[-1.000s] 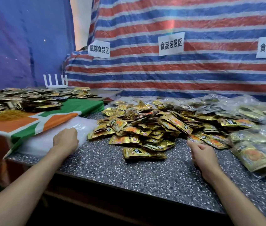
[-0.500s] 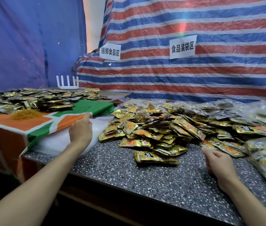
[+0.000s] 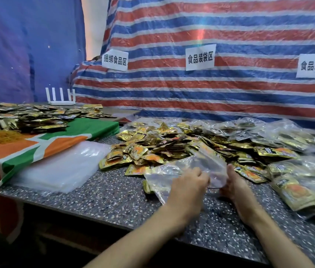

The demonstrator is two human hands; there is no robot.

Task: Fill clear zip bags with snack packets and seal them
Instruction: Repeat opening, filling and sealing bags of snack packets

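An empty clear zip bag (image 3: 197, 163) is held just above the speckled counter (image 3: 114, 196), in front of a heap of gold snack packets (image 3: 172, 146). My left hand (image 3: 189, 184) grips the bag's near edge from the left. My right hand (image 3: 234, 182) pinches the same edge from the right. A flat stack of clear zip bags (image 3: 64, 169) lies on the counter to the left. Filled clear bags (image 3: 303, 182) with gold packets inside lie at the right.
A green, orange and white cloth (image 3: 37, 144) covers a lower table at the left, with more gold packets (image 3: 27, 117) and a pile of yellow rubber bands (image 3: 2, 136) on it. A white router (image 3: 61, 97) stands behind. A striped tarp (image 3: 210, 89) with paper signs forms the back wall.
My left hand left the stack of bags at the left and came to the middle with one clear bag. My right hand has risen off the counter and taken hold of that bag.
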